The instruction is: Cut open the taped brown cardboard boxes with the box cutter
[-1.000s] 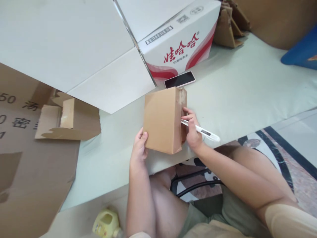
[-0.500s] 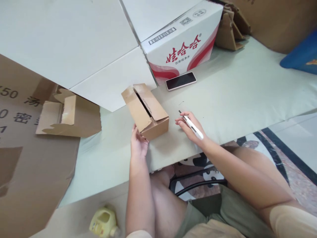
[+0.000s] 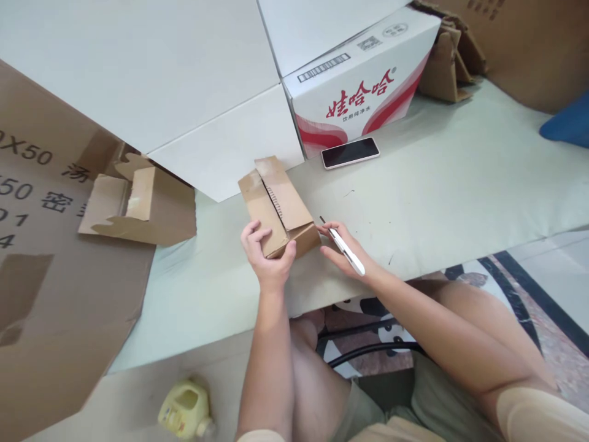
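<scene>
A small brown cardboard box (image 3: 280, 202) lies flat on the pale green mat (image 3: 437, 190), its top flaps meeting along a slit. My left hand (image 3: 265, 258) grips the box's near left corner, fingers curled over the flap. Close to the box's near right corner, my right hand (image 3: 343, 252) holds a white utility knife (image 3: 343, 247) whose thin blade points up and away.
A black phone (image 3: 350, 152) lies behind the small box, in front of a white and red carton (image 3: 363, 92). A large white carton (image 3: 151, 86) stands at back left. An opened brown box (image 3: 142, 205) and flat cardboard (image 3: 50, 294) lie left. A yellow jug (image 3: 186, 408) sits near.
The box went from standing on end to lying flat. My left hand moved from under its edge onto its corner. My right hand brought the knife back beside the box.
</scene>
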Demonstrator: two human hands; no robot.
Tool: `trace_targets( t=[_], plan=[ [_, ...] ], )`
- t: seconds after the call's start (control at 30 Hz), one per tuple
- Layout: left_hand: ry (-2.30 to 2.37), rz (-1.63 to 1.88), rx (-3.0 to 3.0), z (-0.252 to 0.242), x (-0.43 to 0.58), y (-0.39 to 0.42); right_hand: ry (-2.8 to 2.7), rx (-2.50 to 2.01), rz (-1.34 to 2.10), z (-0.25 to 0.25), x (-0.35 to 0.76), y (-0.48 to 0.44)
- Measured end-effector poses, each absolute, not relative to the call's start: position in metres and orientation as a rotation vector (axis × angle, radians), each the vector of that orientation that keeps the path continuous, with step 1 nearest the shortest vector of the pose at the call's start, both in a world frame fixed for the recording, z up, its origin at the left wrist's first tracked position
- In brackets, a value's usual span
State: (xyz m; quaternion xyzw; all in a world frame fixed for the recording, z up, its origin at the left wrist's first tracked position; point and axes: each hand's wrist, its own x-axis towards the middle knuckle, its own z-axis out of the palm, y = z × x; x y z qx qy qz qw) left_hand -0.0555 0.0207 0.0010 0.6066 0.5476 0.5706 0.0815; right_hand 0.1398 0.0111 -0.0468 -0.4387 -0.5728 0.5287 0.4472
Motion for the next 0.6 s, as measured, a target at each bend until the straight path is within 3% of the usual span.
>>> trace_targets(
  t=[0.23,0.43,0.6],
  plan=[
    [1.531,1.999,1.161,-0.007,-0.077,0.027,-1.403,-1.157,1.278,-0.052,0.137,0.011],
    [1.45,1.613,1.351,-0.006,-0.063,0.023,-1.566,-1.214,1.181,-0.049,0.14,0.013],
    [1.5,1.65,1.437,-0.004,-0.047,0.02,-1.65,-1.147,1.144,-0.045,0.145,0.011]
  ],
)
